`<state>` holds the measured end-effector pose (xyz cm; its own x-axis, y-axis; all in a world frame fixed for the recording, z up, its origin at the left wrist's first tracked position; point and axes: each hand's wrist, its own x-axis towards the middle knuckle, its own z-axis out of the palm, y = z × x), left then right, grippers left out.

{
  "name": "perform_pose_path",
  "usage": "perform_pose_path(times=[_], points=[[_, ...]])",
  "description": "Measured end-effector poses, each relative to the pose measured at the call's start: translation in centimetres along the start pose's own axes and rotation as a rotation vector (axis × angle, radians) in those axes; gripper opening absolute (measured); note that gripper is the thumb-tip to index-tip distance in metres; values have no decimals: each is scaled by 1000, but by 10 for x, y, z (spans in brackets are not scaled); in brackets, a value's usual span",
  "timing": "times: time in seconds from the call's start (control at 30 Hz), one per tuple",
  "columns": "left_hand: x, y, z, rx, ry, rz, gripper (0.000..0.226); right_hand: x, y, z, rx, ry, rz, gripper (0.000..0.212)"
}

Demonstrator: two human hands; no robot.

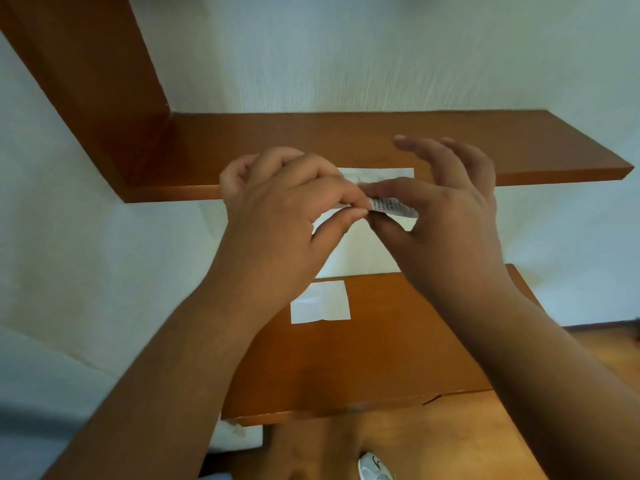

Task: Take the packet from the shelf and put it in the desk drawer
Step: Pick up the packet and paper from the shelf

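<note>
A small white packet (391, 206) with dark print is held in the air just in front of the brown wooden shelf (519, 147). My left hand (280, 216) pinches its left end between thumb and forefinger. My right hand (440, 216) pinches its right part with thumb and forefinger, the other fingers spread upward. Below lies the brown desk top (363, 358). No drawer is visible from here.
A white sheet (384, 173) lies on the shelf behind my hands. A folded white paper (320, 302) rests on the desk top. White walls surround the shelf; a wooden floor and a white shoe (374, 467) show at the bottom.
</note>
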<state>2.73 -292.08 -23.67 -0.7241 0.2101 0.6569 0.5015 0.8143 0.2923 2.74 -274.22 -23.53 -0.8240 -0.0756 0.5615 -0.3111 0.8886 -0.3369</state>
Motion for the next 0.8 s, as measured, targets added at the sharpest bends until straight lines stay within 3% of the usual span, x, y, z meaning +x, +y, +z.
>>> perform_pose_path(times=[0.13, 0.2, 0.3, 0.43, 0.63, 0.73, 0.8], points=[[-12, -7, 4, -106, 25, -120, 37, -9, -1, 2, -28, 51, -16, 27], [-18, -12, 8, -190, 94, -237, 58, -14, -1, 2, -28, 86, -36, 28], [-29, -19, 16, -358, 200, -418, 69, -25, -5, 3, -49, 152, -101, 25], [-45, -26, 31, -455, 152, -549, 66, -42, -8, 8, -23, 119, -120, 23], [-75, -13, 53, -602, -16, -661, 43, -75, 3, 11, 36, 7, -73, 19], [-85, -4, 61, -695, -95, -814, 43, -89, 16, 7, 104, -13, -33, 20], [-93, 7, 71, -841, -153, -914, 55, -101, 32, 1, 183, -55, 22, 21]])
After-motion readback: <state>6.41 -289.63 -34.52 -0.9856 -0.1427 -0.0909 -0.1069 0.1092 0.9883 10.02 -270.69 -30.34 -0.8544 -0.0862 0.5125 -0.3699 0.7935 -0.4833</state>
